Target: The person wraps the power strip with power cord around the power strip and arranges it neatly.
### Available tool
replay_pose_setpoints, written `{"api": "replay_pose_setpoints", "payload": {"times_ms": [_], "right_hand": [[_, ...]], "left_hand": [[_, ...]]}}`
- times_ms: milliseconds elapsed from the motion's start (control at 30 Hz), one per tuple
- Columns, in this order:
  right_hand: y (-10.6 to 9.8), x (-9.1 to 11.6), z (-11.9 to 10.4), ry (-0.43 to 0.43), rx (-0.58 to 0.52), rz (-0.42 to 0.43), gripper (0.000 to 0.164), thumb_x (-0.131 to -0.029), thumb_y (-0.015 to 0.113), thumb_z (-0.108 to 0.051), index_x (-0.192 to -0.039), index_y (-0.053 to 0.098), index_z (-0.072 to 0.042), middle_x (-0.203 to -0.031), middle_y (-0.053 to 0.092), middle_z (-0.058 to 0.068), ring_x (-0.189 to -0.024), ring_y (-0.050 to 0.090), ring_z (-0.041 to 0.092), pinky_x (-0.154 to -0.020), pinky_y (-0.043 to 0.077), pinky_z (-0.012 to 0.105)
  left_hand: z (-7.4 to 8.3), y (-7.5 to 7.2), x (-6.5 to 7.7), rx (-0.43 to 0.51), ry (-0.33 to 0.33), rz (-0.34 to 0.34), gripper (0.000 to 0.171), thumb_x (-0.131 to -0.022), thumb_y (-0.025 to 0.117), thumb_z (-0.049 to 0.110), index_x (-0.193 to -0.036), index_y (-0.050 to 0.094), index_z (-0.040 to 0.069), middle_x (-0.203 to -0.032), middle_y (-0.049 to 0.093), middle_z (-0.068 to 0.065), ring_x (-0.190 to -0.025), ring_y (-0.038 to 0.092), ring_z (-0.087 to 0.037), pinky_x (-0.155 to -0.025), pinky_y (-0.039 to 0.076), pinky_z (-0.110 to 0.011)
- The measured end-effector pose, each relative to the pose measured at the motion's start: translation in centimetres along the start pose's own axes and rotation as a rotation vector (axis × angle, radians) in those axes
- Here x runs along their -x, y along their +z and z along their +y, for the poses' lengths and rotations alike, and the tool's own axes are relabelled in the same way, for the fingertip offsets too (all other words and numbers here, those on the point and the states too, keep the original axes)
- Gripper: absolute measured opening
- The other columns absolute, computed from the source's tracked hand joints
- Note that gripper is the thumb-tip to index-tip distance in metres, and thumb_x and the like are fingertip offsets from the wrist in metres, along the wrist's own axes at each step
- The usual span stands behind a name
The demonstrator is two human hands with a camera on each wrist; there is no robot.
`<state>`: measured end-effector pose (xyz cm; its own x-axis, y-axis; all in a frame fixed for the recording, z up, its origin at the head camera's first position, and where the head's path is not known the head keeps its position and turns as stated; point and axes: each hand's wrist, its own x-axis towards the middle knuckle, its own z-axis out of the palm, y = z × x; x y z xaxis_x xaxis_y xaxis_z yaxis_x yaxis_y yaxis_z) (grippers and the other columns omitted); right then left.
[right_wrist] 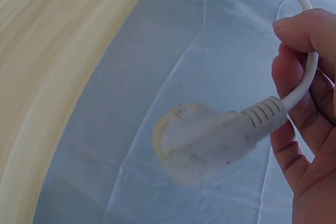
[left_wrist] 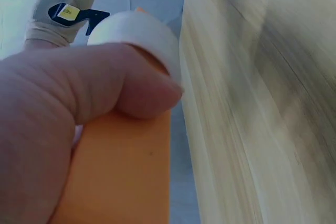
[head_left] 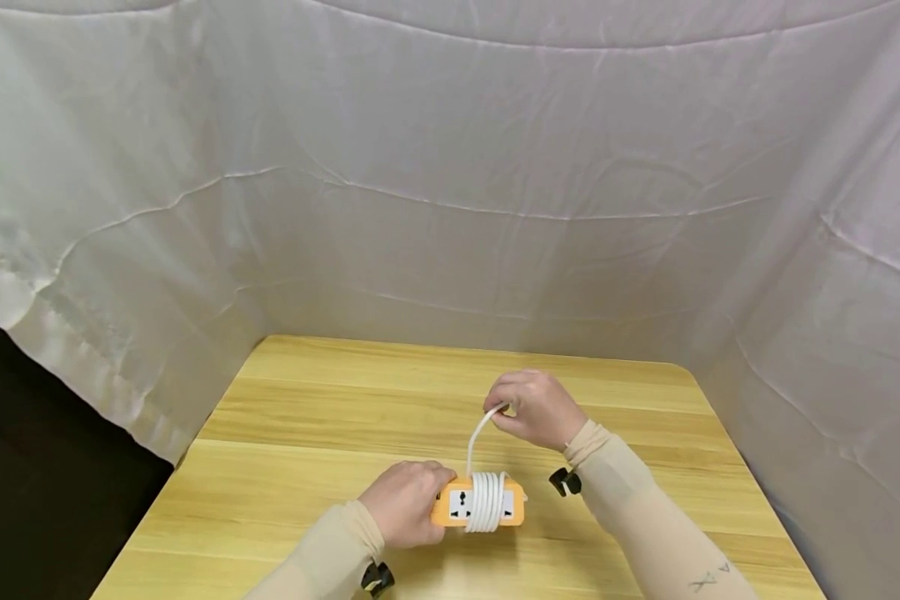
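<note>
An orange power strip (head_left: 440, 510) with white socket panels is gripped at its left end by my left hand (head_left: 408, 502). White cord (head_left: 486, 502) is wound in several turns around the strip's right half. From the coil the free cord runs up to my right hand (head_left: 538, 408), which pinches it between thumb and fingers. In the right wrist view, the white plug (right_wrist: 210, 142) dangles just beyond those fingers, its surface scuffed. My left thumb (left_wrist: 149, 90) presses along the orange casing in the left wrist view, close to the wound cord (left_wrist: 139, 32).
A wood-grain table (head_left: 307, 417) lies under both hands. Pale grey fabric (head_left: 495, 250) hangs along its back and sides. Black wrist mounts (head_left: 566, 481) sit on both wrists. A dark area (head_left: 37, 467) shows past the fabric at the left.
</note>
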<state>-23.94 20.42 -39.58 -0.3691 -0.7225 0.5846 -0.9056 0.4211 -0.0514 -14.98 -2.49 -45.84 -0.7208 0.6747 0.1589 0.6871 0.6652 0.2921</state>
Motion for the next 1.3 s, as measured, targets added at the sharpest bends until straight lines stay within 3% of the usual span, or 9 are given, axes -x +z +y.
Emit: {"api": "replay_pose_setpoints", "payload": {"times_ms": [267, 533, 900, 1167, 1300], "right_hand": [[-0.1, -0.2, -0.7, -0.004, -0.014, 0.028, 0.011, -0.069, 0.073, -0.009, -0.074, 0.068, -0.018, -0.078, 0.064, -0.011, -0.068, 0.056, -0.001, -0.064, 0.047, 0.021], [-0.2, -0.1, -1.2, -0.002, -0.015, 0.031, 0.009, -0.071, 0.073, -0.012, -0.076, 0.068, -0.017, -0.081, 0.064, -0.01, -0.068, 0.056, -0.001, -0.062, 0.046, 0.021], [-0.2, -0.2, -2.5, -0.001, -0.074, 0.068, 0.014, -0.069, 0.077, -0.01, -0.076, 0.066, -0.015, -0.082, 0.065, -0.007, -0.072, 0.058, 0.005, -0.064, 0.049, 0.025], [-0.1, 0.0, -3.5, -0.011, -0.088, 0.095, 0.009, -0.073, 0.075, -0.012, -0.076, 0.067, -0.012, -0.083, 0.064, -0.007, -0.072, 0.058, 0.005, -0.063, 0.048, 0.023], [0.6, 0.4, -4.4, -0.003, -0.083, 0.121, 0.013, -0.069, 0.076, -0.008, -0.076, 0.066, -0.012, -0.082, 0.064, -0.007, -0.07, 0.057, 0.004, -0.062, 0.046, 0.021]], "left_hand": [[-0.2, 0.2, -0.1, -0.022, -0.119, 0.076, 0.04, -0.059, 0.075, 0.025, -0.093, 0.061, 0.009, -0.071, 0.05, 0.01, -0.058, 0.043, -0.003, -0.05, 0.038, -0.019], [-0.4, 0.1, -0.2, 0.004, -0.194, 0.134, 0.041, -0.06, 0.076, 0.027, -0.093, 0.061, 0.008, -0.073, 0.053, 0.007, -0.058, 0.045, -0.004, -0.05, 0.039, -0.02], [-1.3, -0.4, -0.3, 0.078, -0.232, 0.207, 0.035, -0.058, 0.076, 0.023, -0.089, 0.062, 0.012, -0.076, 0.058, 0.006, -0.06, 0.049, -0.004, -0.052, 0.042, -0.02], [-1.8, -1.1, -0.4, 0.068, -0.256, 0.242, 0.04, -0.064, 0.074, 0.029, -0.095, 0.062, 0.007, -0.076, 0.058, 0.004, -0.059, 0.048, -0.005, -0.05, 0.041, -0.02], [-1.8, -1.4, -0.3, 0.086, -0.28, 0.244, 0.043, -0.065, 0.074, 0.031, -0.097, 0.062, 0.005, -0.075, 0.057, 0.004, -0.057, 0.047, -0.005, -0.048, 0.04, -0.019]]}}
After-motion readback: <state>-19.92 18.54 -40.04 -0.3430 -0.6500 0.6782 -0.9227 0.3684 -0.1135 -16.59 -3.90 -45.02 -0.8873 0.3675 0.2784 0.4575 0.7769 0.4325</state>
